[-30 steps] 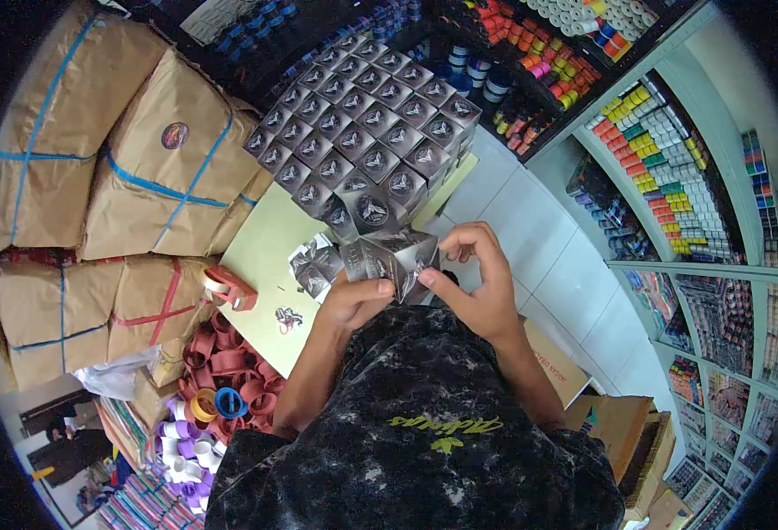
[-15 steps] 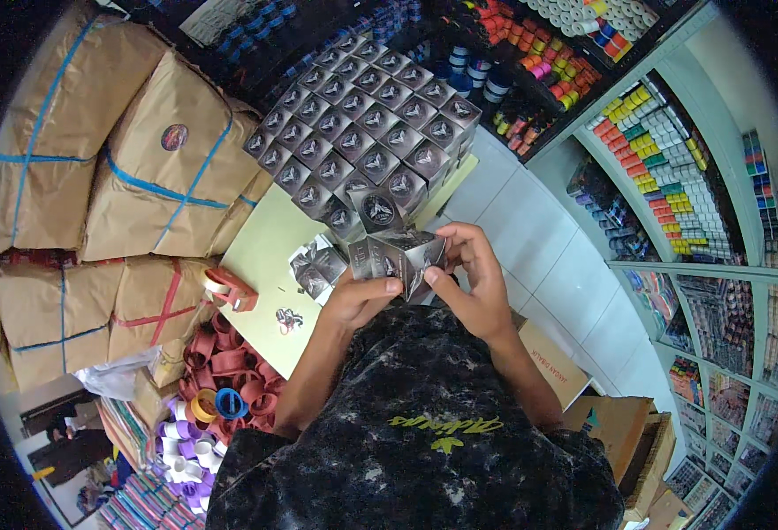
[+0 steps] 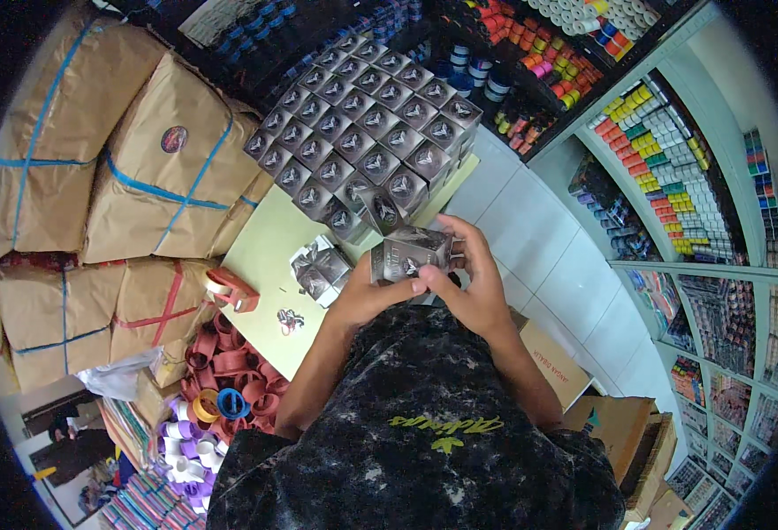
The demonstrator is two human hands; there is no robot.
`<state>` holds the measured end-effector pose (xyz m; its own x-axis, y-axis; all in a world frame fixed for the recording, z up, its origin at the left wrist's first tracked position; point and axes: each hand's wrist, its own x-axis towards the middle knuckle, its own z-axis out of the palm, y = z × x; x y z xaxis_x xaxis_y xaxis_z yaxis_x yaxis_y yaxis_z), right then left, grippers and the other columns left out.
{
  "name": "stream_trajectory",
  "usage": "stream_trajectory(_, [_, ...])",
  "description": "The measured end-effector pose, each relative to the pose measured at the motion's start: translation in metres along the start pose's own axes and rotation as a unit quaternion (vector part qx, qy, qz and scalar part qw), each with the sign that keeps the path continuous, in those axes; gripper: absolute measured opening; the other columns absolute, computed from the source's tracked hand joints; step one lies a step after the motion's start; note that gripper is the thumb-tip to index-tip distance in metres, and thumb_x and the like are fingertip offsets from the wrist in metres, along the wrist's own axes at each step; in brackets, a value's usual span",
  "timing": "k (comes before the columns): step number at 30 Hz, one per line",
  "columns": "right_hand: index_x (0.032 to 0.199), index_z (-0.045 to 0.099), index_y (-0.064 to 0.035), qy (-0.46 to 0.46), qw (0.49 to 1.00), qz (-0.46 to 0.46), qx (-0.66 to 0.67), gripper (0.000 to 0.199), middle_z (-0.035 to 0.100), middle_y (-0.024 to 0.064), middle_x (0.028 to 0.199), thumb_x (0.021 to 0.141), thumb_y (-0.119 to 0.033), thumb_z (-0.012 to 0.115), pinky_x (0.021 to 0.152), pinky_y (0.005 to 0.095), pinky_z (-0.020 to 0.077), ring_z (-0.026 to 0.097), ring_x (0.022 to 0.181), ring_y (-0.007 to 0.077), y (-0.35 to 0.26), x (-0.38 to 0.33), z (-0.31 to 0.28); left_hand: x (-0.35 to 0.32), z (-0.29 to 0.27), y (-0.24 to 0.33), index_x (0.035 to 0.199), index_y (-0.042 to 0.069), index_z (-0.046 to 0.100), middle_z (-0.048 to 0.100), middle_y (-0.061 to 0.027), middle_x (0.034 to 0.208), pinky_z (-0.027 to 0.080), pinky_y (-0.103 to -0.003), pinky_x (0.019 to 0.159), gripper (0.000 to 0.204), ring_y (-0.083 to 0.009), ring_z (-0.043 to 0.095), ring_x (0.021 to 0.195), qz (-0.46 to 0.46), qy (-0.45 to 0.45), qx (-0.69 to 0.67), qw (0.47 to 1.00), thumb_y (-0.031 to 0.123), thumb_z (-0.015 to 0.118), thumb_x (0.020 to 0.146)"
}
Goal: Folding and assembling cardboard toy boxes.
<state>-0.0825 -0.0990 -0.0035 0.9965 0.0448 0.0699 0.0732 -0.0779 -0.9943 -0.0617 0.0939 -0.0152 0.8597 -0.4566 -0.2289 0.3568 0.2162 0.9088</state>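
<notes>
Between my two hands is a small dark grey cardboard box (image 3: 417,246) with a raised flap that carries a round emblem. My left hand (image 3: 364,296) grips its left side, thumb across the near face. From the right, my right hand (image 3: 473,287) holds it with the thumb on the near face, its tip close to the left thumb. Some fingers are hidden behind the box. Just left of my left hand, a stack of folded grey cartons (image 3: 321,270) lies on the pale yellow table (image 3: 261,243). Rows of closed matching boxes (image 3: 353,137) stand beyond my hands.
A red tape dispenser (image 3: 231,290) and a small pile of dark bits (image 3: 289,320) lie on the table's left side. Wrapped brown parcels (image 3: 155,150) are stacked at left, above red plastic rings (image 3: 230,362). Shelves of coloured spools (image 3: 654,159) line the right.
The box in my hands has gone from a skewed, pointed shape to a squarer one and has turned slightly. My thumbs have come closer together. The raised flap has tilted.
</notes>
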Motion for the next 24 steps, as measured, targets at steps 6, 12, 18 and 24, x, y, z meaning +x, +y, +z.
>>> stream_trajectory(6, [0.140, 0.050, -0.0032, 0.031, 0.990, 0.057, 0.126, 0.051, 0.060, 0.0079, 0.125, 0.092, -0.011, 0.066, 0.090, 0.0304, 0.0495, 0.059, 0.106, 0.0151, 0.012, 0.001, 0.000, 0.004, -0.014, -0.003, 0.134, -0.004, 0.056, 0.065, -0.0084, 0.126, 0.047, -0.034, 0.099, 0.046, -0.0156, 0.060, 0.113, 0.072, -0.045, 0.012, 0.996, 0.008, 0.071, 0.092])
stream_trajectory(12, [0.130, 0.057, 0.0005, 0.104, 0.961, 0.101, 0.234, 0.046, 0.063, 0.0114, 0.122, 0.094, -0.019, 0.037, 0.101, 0.0324, 0.0433, 0.058, 0.114, 0.0202, 0.021, 0.006, -0.011, 0.012, -0.035, -0.001, 0.124, -0.003, 0.062, 0.068, -0.0107, 0.113, 0.051, -0.035, 0.097, 0.033, -0.0196, 0.064, 0.107, 0.126, 0.031, -0.033, 0.991, 0.021, 0.062, 0.100])
stream_trajectory(18, [0.129, 0.054, 0.0026, 0.093, 0.899, 0.167, 0.395, 0.049, 0.062, 0.0131, 0.122, 0.095, -0.026, 0.033, 0.101, 0.0360, 0.0459, 0.060, 0.114, 0.0219, 0.029, 0.003, -0.009, 0.012, -0.024, 0.001, 0.117, -0.001, 0.064, 0.068, -0.0053, 0.102, 0.050, -0.029, 0.085, 0.019, -0.0123, 0.062, 0.092, 0.065, 0.053, 0.064, 0.994, 0.008, 0.061, 0.101])
stream_trajectory(24, [0.127, 0.054, 0.0014, 0.075, 0.946, 0.124, 0.289, 0.047, 0.064, 0.0122, 0.115, 0.096, -0.027, 0.032, 0.099, 0.0346, 0.0461, 0.061, 0.109, 0.0208, 0.030, 0.002, -0.006, 0.009, -0.022, -0.012, 0.112, 0.001, 0.066, 0.067, -0.0024, 0.100, 0.048, -0.026, 0.084, 0.020, -0.0105, 0.061, 0.094, 0.082, 0.022, 0.000, 0.996, 0.004, 0.071, 0.093])
